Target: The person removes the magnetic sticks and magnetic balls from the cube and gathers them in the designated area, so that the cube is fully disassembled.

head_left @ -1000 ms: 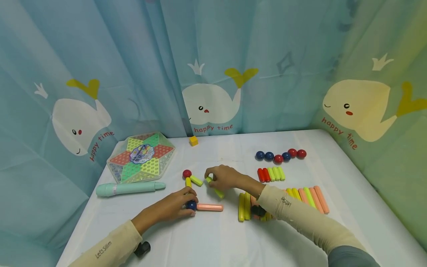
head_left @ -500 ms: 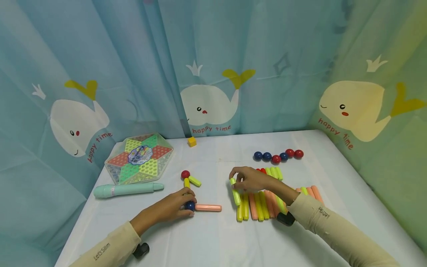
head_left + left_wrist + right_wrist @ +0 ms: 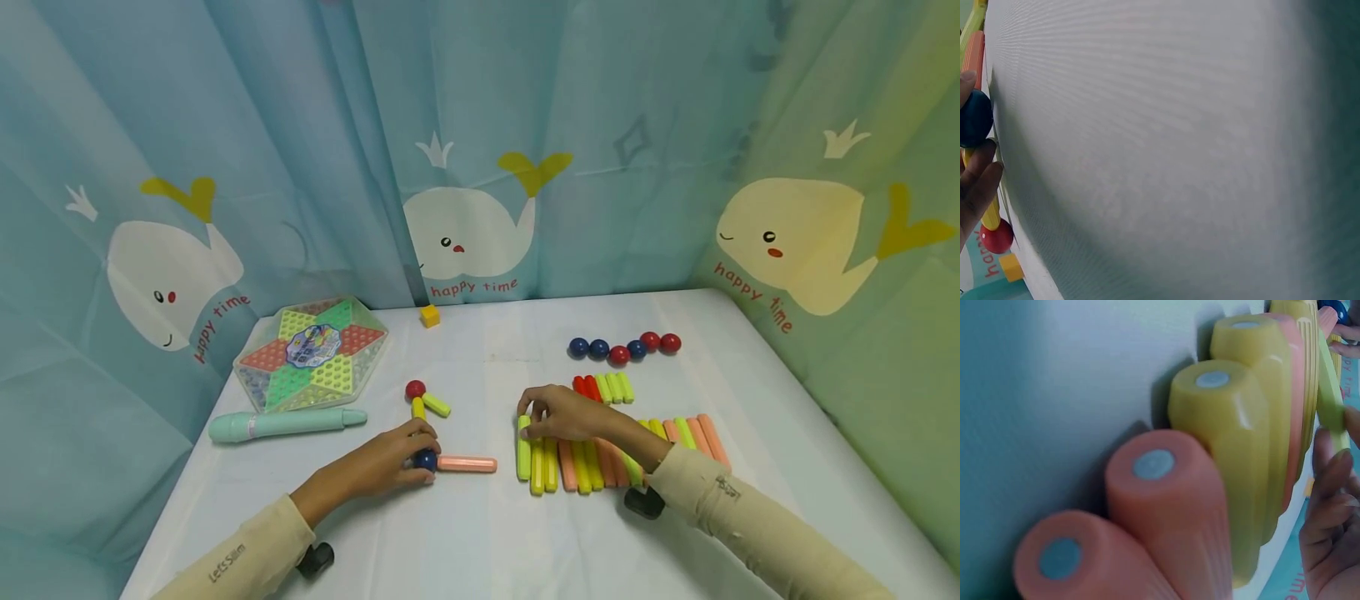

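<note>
My left hand (image 3: 386,458) grips a dark blue ball (image 3: 425,461) between thumb and fingers. A pink magnetic building rod (image 3: 467,464) extends right from that ball. A yellow rod (image 3: 418,407) leads away behind it to a red ball (image 3: 415,390), which a short lime rod (image 3: 437,405) adjoins. My right hand (image 3: 562,414) pinches a longer lime-green rod (image 3: 524,454) by its far end, at the left end of a row of rods. This rod lies alongside two yellow rods (image 3: 544,467). In the right wrist view, thumb and fingertips (image 3: 1338,464) meet on the lime-green rod.
Pink, yellow and green rods (image 3: 703,433) continue the row under and beyond my right forearm. Short red and lime rods (image 3: 603,388) lie behind, then several balls (image 3: 618,356). At left are a hexagonal game board (image 3: 311,354) and a mint tube (image 3: 288,423). A yellow cube (image 3: 430,316) sits near the curtain.
My right hand has carried the lime-green rod rightward from near the ball-and-rod assembly and lowered it beside the row's yellow rods. My left hand keeps its grip on the blue ball.
</note>
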### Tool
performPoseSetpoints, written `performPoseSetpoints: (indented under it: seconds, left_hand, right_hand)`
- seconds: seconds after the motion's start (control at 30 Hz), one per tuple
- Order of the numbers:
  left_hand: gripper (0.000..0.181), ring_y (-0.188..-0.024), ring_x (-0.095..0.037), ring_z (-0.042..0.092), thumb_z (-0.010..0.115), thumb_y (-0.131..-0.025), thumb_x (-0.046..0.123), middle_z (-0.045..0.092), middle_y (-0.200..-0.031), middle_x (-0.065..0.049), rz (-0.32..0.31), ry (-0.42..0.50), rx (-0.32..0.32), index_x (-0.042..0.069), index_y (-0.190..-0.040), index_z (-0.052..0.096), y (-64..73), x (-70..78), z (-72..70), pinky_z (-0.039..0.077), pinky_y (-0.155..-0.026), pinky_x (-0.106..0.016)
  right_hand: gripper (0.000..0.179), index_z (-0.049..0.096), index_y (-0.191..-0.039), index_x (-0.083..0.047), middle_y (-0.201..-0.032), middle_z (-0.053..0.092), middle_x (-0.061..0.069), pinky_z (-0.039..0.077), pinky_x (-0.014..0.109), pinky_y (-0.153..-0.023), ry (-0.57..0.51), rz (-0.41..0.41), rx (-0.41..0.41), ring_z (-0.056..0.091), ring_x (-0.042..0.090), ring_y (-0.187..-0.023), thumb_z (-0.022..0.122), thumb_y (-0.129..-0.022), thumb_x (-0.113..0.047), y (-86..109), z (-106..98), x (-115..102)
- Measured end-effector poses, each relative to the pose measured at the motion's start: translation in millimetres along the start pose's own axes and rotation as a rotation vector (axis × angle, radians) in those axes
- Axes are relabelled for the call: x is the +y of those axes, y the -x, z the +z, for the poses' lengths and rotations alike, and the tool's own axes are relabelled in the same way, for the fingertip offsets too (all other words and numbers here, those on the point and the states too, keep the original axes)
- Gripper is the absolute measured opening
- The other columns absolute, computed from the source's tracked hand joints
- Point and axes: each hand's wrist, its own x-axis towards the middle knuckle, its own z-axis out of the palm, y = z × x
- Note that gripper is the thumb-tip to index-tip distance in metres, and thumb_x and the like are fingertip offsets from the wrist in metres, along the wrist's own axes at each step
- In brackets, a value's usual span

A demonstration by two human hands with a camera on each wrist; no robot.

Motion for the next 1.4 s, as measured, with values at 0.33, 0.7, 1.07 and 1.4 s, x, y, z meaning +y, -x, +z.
performPoseSetpoints:
  seconds: [0.33,0.7,1.07,1.4]
  left_hand:
    - [0.031,-0.115,-0.012,0.06,0.072,-0.094,0.032,0.053,-0.13,0.0,-0.024,0.01,0.003,0.018,-0.12,0.065,3.0,-0.7,-3.1,0.053,-0.098,-0.031]
    - [0.032,-0.116,-0.013,0.06,0.071,-0.094,0.032,0.053,-0.13,0.0,-0.01,-0.009,0.013,0.018,-0.121,0.064,5.2,-2.2,-4.2,0.052,-0.098,-0.032]
    - [0.031,-0.119,-0.017,0.06,0.07,-0.095,0.03,0.054,-0.131,-0.004,0.003,-0.004,-0.012,0.015,-0.122,0.064,1.1,0.4,-5.1,0.051,-0.101,-0.034]
    - [0.03,-0.119,-0.018,0.06,0.07,-0.095,0.029,0.054,-0.132,-0.005,0.007,0.012,-0.027,0.015,-0.122,0.064,-1.2,0.1,-4.2,0.051,-0.101,-0.033]
  right_hand:
    - [0.021,0.073,-0.105,-0.016,-0.087,0.065,-0.005,0.05,0.029,-0.076,0.206,0.021,-0.071,0.056,0.015,-0.085,0.08,-0.087,-0.026,-11.2,-4,-11]
    - [0.014,0.071,-0.104,-0.014,-0.092,0.07,-0.002,0.051,0.028,-0.073,0.262,-0.094,0.008,0.06,0.013,-0.079,0.069,-0.096,-0.026,-49.3,-4,-36]
    - [0.033,0.068,-0.113,-0.012,-0.097,0.072,0.003,0.053,0.029,-0.072,0.334,-0.086,0.002,0.063,0.012,-0.081,0.076,-0.09,-0.035,-114.3,26,-72]
    - [0.034,0.071,-0.11,-0.015,-0.091,0.068,-0.002,0.05,0.027,-0.069,0.367,0.014,-0.02,0.06,0.012,-0.079,0.08,-0.085,-0.038,-142.4,41,-73]
